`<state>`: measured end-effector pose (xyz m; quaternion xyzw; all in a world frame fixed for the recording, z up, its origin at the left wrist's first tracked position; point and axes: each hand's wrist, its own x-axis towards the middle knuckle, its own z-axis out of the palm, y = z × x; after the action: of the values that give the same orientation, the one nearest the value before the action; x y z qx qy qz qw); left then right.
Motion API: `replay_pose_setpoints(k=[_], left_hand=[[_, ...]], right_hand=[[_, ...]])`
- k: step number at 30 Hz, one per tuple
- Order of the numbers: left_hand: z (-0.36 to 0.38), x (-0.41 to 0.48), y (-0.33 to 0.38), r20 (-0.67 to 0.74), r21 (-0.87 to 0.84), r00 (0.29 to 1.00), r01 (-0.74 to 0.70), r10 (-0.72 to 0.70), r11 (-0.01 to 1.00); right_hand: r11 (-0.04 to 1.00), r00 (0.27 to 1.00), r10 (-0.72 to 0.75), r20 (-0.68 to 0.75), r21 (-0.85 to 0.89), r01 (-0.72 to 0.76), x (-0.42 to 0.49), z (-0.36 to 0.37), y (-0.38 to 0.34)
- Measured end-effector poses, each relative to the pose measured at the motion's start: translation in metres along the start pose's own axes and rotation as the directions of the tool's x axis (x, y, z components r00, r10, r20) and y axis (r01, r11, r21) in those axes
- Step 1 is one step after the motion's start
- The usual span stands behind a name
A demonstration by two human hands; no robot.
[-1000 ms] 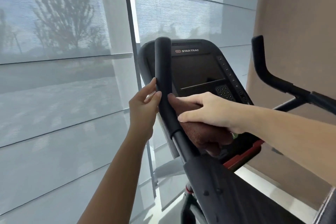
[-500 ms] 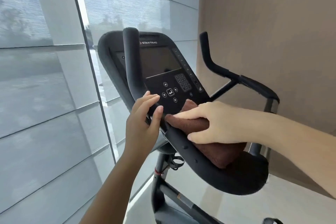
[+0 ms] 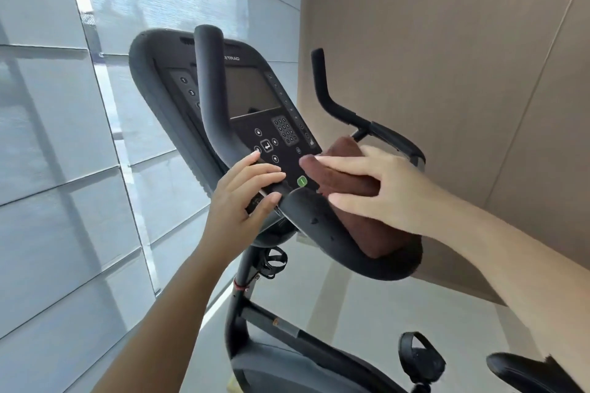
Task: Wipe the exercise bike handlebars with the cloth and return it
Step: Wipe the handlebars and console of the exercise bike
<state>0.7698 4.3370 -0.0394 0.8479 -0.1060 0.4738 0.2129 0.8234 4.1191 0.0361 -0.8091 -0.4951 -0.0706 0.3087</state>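
A black exercise bike fills the middle of the view. Its left handlebar (image 3: 210, 96) rises upright in front of the console (image 3: 255, 99); the right handlebar (image 3: 329, 99) stands further back. A folded brown cloth (image 3: 367, 226) lies on the curved lower bar (image 3: 322, 233) between them. My right hand (image 3: 380, 188) presses flat on the cloth, fingers extended toward the console. My left hand (image 3: 249, 195) rests on the bend of the left handlebar with fingers spread, touching the console's lower edge.
Window blinds (image 3: 64, 169) run along the left, and a tan wall (image 3: 447, 73) stands behind the bike on the right. Below are the bike frame (image 3: 242, 306), a pedal (image 3: 421, 357) and the seat's front (image 3: 523, 370).
My right hand has slid the cloth down from the left handlebar's upright onto the curved lower bar and rightward. My left hand dropped lower along the bar. The view has shifted downward.
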Motion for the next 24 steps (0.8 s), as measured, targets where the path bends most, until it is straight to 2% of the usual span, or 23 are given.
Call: replay_pose_setpoints(k=[5,9,14,19,22,24], left_hand=[[0.005,-0.003,-0.010,-0.009,-0.020,0.999,-0.040,0.040,0.999],[0.008,-0.004,-0.013,-0.030,-0.048,0.999,-0.042,0.041,0.998],[0.009,-0.004,-0.011,-0.065,-0.077,0.997,-0.033,0.028,0.996],[0.009,-0.004,-0.012,-0.065,-0.046,0.997,-0.055,0.052,0.997],[0.007,-0.004,-0.011,-0.048,-0.029,0.997,-0.054,0.053,0.998],[0.006,-0.003,-0.011,-0.038,-0.033,0.998,-0.049,0.048,0.998]], right_hand=[[0.977,1.000,-0.009,-0.004,-0.212,0.008,0.005,0.031,-0.012],[0.970,0.998,0.060,0.017,-0.237,-0.055,-0.023,0.020,0.002],[0.977,0.985,0.168,0.040,-0.138,-0.161,-0.052,0.005,0.005],[0.984,0.991,0.009,-0.136,-0.175,-0.033,-0.019,0.016,-0.018],[0.886,0.993,-0.092,-0.078,-0.462,0.045,-0.013,0.044,-0.028],[0.862,0.993,-0.099,-0.065,-0.505,0.053,-0.020,0.043,-0.024]])
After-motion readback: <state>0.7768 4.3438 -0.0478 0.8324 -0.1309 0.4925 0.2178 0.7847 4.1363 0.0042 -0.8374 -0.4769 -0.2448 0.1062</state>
